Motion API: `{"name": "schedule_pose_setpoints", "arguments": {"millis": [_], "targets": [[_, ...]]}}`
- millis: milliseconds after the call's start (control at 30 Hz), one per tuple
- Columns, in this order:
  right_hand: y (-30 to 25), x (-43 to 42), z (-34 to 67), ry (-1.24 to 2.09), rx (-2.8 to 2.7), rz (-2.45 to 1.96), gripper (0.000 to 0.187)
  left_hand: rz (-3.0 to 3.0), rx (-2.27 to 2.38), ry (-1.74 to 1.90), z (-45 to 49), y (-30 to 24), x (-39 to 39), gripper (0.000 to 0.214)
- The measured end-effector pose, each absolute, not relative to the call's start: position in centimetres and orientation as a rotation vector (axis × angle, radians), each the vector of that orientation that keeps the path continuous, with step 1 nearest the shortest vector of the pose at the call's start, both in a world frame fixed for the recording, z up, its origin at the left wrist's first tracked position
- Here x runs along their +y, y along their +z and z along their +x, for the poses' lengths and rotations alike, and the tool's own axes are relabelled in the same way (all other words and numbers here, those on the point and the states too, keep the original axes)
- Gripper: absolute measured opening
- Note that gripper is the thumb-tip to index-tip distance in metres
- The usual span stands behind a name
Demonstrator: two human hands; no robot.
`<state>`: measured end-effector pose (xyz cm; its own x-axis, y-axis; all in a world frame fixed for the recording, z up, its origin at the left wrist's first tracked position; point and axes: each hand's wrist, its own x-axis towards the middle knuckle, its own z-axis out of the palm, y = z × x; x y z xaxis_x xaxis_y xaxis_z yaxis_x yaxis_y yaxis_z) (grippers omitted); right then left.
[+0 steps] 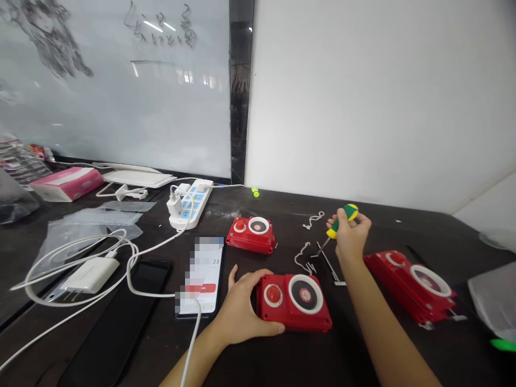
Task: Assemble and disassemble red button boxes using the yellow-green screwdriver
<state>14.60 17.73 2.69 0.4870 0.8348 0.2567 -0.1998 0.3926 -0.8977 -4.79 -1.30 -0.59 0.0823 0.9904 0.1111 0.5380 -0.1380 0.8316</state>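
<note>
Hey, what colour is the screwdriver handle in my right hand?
Screwdriver handle: green with yellow, best in the head view.

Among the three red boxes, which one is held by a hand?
The front middle box, gripped at its left end by the left hand; no hand holds the box behind it or the right-hand box.

I find one alarm box [289, 309] on the table [258, 368] at lower centre of the frame, the left hand [242, 312] around its left end. A second alarm box [250, 236] lies behind it; a third alarm box [411, 287] lies at the right, past the right forearm. The right hand [351, 231] holds a screwdriver [343, 220], tip down, just right of a cord [299, 259]. Left of the left hand lie a phone [209, 273], then a second phone [121, 322]. A power strip [189, 212] lies behind both, before the whiteboard [141, 102], upper left.
</note>
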Motion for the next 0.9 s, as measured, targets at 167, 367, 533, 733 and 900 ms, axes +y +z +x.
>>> {"name": "schedule_pose_setpoints", "arguments": {"millis": [167,367,533,733,900], "targets": [[2.96,17.5,14.31,0.734,-0.844,-0.918,0.046,1.739,1.518,0.944,-4.77,-0.62,-1.41,0.077],[2.71,17.64,14.57,0.692,-0.885,-0.928,0.041,1.738,1.521,0.937,-4.75,-0.64,-1.43,0.077],[2.47,17.83,15.19,0.67,-0.935,-0.955,0.037,1.747,1.524,0.936,-4.76,-0.83,-1.35,0.078],[2.35,17.81,14.91,0.683,-0.967,-0.962,0.038,1.745,1.533,0.909,-4.66,-0.77,-1.39,0.078],[2.56,17.66,14.68,0.715,-0.973,-0.968,0.042,1.747,1.527,0.911,-4.66,-0.91,-1.37,0.078]]}}
